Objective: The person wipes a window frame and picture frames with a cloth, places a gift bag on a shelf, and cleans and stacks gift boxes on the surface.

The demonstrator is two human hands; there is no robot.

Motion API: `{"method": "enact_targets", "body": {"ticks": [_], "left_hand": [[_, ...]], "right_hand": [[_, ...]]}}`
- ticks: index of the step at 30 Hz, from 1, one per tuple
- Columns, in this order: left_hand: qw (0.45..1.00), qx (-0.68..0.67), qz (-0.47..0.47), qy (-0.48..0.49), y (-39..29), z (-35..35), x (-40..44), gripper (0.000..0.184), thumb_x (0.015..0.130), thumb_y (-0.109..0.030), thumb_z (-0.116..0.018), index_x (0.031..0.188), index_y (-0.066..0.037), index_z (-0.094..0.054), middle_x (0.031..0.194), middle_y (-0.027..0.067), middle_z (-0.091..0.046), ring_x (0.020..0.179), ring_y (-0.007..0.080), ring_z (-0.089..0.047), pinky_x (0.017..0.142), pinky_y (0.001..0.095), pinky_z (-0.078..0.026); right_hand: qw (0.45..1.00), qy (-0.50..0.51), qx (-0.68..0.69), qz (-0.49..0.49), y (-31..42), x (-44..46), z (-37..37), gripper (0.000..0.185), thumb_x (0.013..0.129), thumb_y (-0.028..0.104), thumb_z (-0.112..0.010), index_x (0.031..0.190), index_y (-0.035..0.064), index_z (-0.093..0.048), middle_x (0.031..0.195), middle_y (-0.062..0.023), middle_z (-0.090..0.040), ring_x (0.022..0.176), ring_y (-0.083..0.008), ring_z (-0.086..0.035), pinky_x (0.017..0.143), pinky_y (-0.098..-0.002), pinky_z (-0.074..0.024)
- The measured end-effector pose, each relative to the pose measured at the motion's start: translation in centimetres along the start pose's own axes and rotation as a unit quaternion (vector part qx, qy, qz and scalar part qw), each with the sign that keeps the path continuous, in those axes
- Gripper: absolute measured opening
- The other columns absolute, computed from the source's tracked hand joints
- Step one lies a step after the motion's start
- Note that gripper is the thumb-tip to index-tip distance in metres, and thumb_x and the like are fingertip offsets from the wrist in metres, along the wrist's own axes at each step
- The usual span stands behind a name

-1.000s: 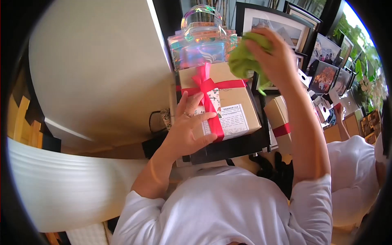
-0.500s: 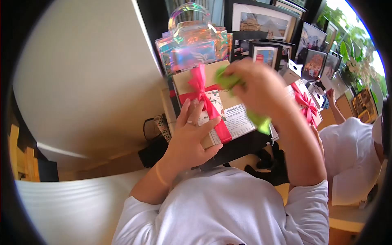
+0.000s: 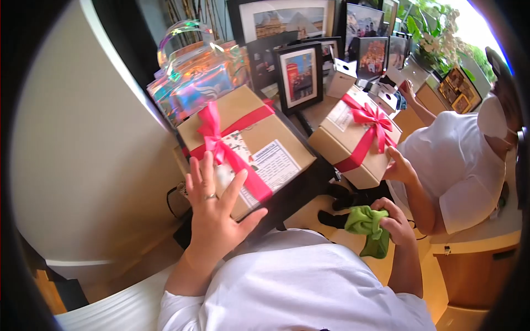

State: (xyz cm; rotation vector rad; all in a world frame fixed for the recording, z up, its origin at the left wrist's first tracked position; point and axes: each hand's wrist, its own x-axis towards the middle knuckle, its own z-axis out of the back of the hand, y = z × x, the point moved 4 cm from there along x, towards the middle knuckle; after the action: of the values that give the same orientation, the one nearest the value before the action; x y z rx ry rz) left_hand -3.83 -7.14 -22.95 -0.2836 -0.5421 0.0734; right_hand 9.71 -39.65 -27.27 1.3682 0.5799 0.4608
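My left hand (image 3: 218, 212) has its fingers spread over the near left part of a large cardboard box (image 3: 276, 132), beside its red ribbon (image 3: 251, 181). A patterned card (image 3: 238, 147) and a printed label (image 3: 275, 165) lie on the lid. Down at the right, away from the box, my right hand (image 3: 396, 219) is closed around a bunched green cloth (image 3: 367, 225). A second cardboard box (image 3: 342, 142) with a red bow (image 3: 376, 122) is tilted, with a co-worker's hand (image 3: 402, 168) at its near right side.
Behind the large box stands an iridescent bag (image 3: 201, 83). Framed pictures (image 3: 301, 76) and small white boxes (image 3: 341, 77) are at the back. On the right is a co-worker in a white shirt (image 3: 447, 160). A pale panel (image 3: 77, 138) rises at the left.
My right hand has moved from above the large box down to the right with the cloth. The view has turned right, and the second box with the co-worker's hand shows more fully.
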Motion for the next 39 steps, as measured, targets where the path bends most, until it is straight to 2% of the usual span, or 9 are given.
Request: {"method": "enact_targets", "body": {"ticks": [3,6,8,13,20,25,30,33,39], "left_hand": [[0.984,-0.135,-0.117,-0.021,-2.9,0.8,0.7,0.062,0.072,-0.037,-0.073,0.123,-0.010,-0.051,0.137,0.0278,-0.028,0.129,0.0429,-0.025,0.102,0.0485,-0.027],[0.843,-0.499,-0.063,0.189,-6.6,-3.0,1.7,0.073,0.076,-0.038,-0.071,0.131,-0.004,-0.038,0.136,0.0241,-0.030,0.128,0.0345,-0.030,0.101,0.0415,-0.030],[0.584,-0.743,0.185,0.270,-9.8,-7.0,2.0,0.075,0.082,-0.042,-0.063,0.135,-0.002,-0.028,0.134,0.0176,-0.035,0.125,0.0246,-0.035,0.101,0.0382,-0.032],[0.456,-0.799,0.339,0.197,-12.8,-14.3,4.0,0.078,0.079,-0.047,-0.064,0.139,-0.017,-0.023,0.136,0.0013,-0.035,0.124,0.0180,-0.035,0.100,0.0338,-0.031],[0.484,-0.810,0.330,-0.036,-17.6,-17.7,8.7,0.067,0.079,-0.033,-0.069,0.132,-0.017,-0.030,0.125,0.0037,-0.045,0.112,0.0181,-0.048,0.093,0.0410,-0.039],[0.547,-0.771,0.299,-0.130,-16.6,-17.1,11.1,0.072,0.069,-0.016,-0.071,0.126,0.001,-0.030,0.116,0.0136,-0.048,0.105,0.0195,-0.050,0.090,0.0340,-0.041],[0.599,-0.729,0.279,-0.178,-17.0,-10.8,5.4,0.076,0.068,-0.015,-0.068,0.130,0.002,-0.026,0.119,0.0157,-0.046,0.109,0.0226,-0.050,0.092,0.0360,-0.041],[0.622,-0.704,0.294,-0.180,-17.3,-7.0,-0.2,0.080,0.067,-0.015,-0.068,0.132,0.000,-0.023,0.123,0.0162,-0.044,0.113,0.0239,-0.047,0.096,0.0366,-0.038],[0.665,-0.617,0.394,-0.149,-18.6,-4.9,-10.0,0.086,0.067,-0.014,-0.066,0.137,-0.002,-0.017,0.131,0.0124,-0.035,0.123,0.0212,-0.034,0.101,0.0352,-0.032]], "right_hand": [[0.992,-0.073,0.072,-0.078,-4.1,-0.8,2.6,0.020,0.080,0.022,-0.064,0.078,0.0042,-0.055,0.074,0.0019,-0.051,0.071,-0.0058,-0.046,0.061,-0.0213,-0.0384],[0.991,-0.099,0.030,-0.080,-5.9,0.2,3.8,0.023,0.080,0.024,-0.067,0.079,0.0048,-0.055,0.071,0.0033,-0.051,0.065,-0.0044,-0.045,0.060,-0.0199,-0.0376],[0.994,-0.089,0.035,-0.051,-5.4,1.3,3.9,0.023,0.079,0.024,-0.068,0.078,0.0049,-0.055,0.070,0.0032,-0.051,0.066,-0.0047,-0.046,0.060,-0.0200,-0.0378],[0.997,0.032,-0.054,0.049,-6.0,3.1,6.3,0.057,0.064,0.025,-0.080,0.106,0.0055,-0.047,0.100,-0.0061,-0.051,0.092,-0.0154,-0.048,0.080,-0.0274,-0.0409],[0.959,0.184,-0.187,0.105,-4.1,4.4,5.4,0.048,0.068,0.011,-0.074,0.109,0.0045,-0.049,0.106,-0.0098,-0.051,0.099,-0.0189,-0.051,0.086,-0.0300,-0.0410],[0.950,0.228,-0.130,0.172,-4.5,5.0,5.4,0.042,0.070,0.005,-0.069,0.107,0.0029,-0.051,0.106,-0.0089,-0.052,0.098,-0.0182,-0.051,0.085,-0.0288,-0.0408],[0.939,0.248,0.148,0.186,-2.1,3.8,7.7,0.043,0.070,0.003,-0.064,0.110,0.0027,-0.049,0.106,-0.0136,-0.050,0.102,-0.0242,-0.051,0.088,-0.0350,-0.0420],[0.861,0.274,0.367,0.221,1.1,2.3,9.0,0.047,0.077,0.016,-0.063,0.118,0.0029,-0.044,0.108,-0.0207,-0.048,0.104,-0.0310,-0.050,0.090,-0.0465,-0.0443],[0.904,0.091,0.195,0.370,7.7,1.1,3.1,0.048,0.079,0.016,-0.063,0.122,0.0070,-0.045,0.117,-0.0229,-0.048,0.104,-0.0340,-0.052,0.086,-0.0462,-0.0483]]}}
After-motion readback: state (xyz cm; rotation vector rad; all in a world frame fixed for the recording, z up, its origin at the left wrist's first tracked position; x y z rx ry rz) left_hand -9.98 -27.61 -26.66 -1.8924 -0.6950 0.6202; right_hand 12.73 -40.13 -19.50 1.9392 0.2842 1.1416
